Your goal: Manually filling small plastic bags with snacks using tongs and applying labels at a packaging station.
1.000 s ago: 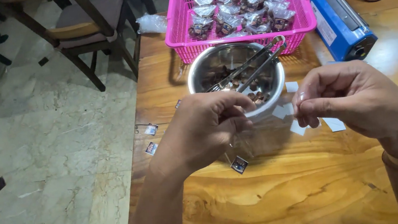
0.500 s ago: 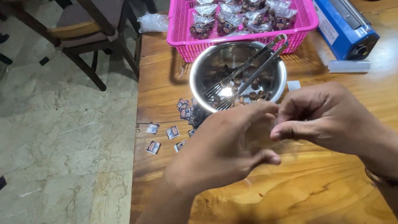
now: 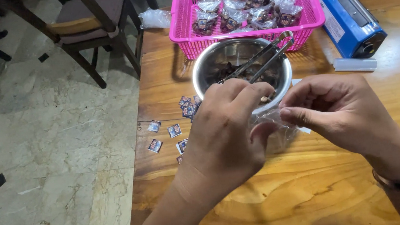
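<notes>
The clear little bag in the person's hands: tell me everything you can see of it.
The clear bag is small, thin, see-through plastic, crinkled and shiny. It is held above the wooden table, just in front of the steel bowl. The left hand and the right hand both pinch its top edge. The left hand hides part of it; whether anything is inside cannot be told.

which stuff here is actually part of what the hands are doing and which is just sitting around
In use:
- clear plastic bag, held open between left hand and right hand
- steel bowl of dark pieces, just behind the hands
- tongs resting in the bowl
- small printed labels on the table

Lying about:
- pink basket of filled bags
- blue sealing machine
- wooden chair
</notes>
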